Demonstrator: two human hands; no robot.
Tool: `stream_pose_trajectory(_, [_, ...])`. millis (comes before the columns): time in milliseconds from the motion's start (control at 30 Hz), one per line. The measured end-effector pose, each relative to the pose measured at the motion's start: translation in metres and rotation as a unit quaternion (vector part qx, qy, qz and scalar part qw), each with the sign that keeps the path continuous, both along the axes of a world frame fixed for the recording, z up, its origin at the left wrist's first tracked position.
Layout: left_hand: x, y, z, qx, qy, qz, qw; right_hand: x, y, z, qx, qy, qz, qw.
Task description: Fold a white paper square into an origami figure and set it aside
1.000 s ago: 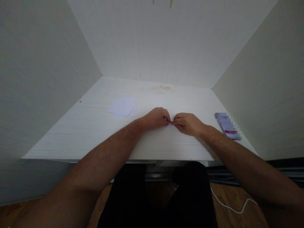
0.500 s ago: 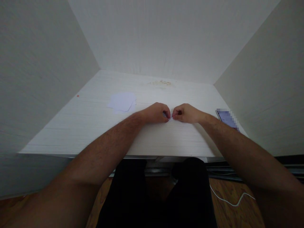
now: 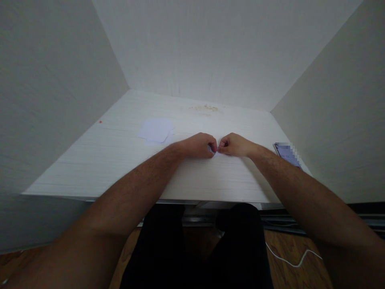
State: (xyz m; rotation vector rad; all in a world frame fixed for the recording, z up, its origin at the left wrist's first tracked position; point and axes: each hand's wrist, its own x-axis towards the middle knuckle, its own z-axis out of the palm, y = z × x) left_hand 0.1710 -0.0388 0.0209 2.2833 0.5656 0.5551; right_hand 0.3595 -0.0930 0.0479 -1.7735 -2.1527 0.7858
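Over the middle of the white desk (image 3: 210,180), my left hand (image 3: 198,145) and my right hand (image 3: 236,144) are close together, fingertips facing. Both are closed in a pinch. A small bit of pale paper (image 3: 212,150) shows within the left hand's curled fingers and reaches toward the right fingertips. Most of it is hidden, so its shape cannot be made out. To the left of my hands, apart from them, several loose sheets of white paper (image 3: 156,130) lie overlapping on the desk.
A phone (image 3: 287,155), partly blurred out, lies at the right beside my forearm. Panels enclose the desk at the back and both sides. A small red speck (image 3: 100,122) is at the left edge, and a brownish stain (image 3: 207,108) near the back. A white cable (image 3: 296,265) runs across the floor.
The left thumb has moved slightly away from its fingers, and a little more of the paper shows there. My hands otherwise stay in place; the whole view has shifted slightly.
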Motion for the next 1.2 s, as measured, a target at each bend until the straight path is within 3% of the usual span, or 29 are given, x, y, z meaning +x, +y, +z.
stream_pose_trajectory(100, [-0.001,-0.001,0.003,0.002,0.021,-0.006,1.0,-0.002,0.0,0.004,-0.006,-0.035,0.018,0.999])
stream_pose_trajectory(233, [-0.003,-0.003,0.009,0.044,0.08,-0.06,0.994,-0.004,0.0,0.008,-0.025,-0.078,0.02,0.996])
stream_pose_trajectory(433, [-0.002,-0.001,0.007,0.081,0.086,-0.075,0.99,-0.007,0.001,0.011,-0.042,-0.101,0.0,0.994])
stream_pose_trajectory(867, [-0.001,0.003,0.0,0.108,0.078,-0.081,0.988,0.003,0.003,0.001,-0.051,-0.022,-0.031,0.998])
stream_pose_trajectory(1200, [-0.003,0.0,0.006,0.109,0.085,-0.09,0.986,-0.003,0.0,-0.003,-0.013,-0.053,-0.049,0.997])
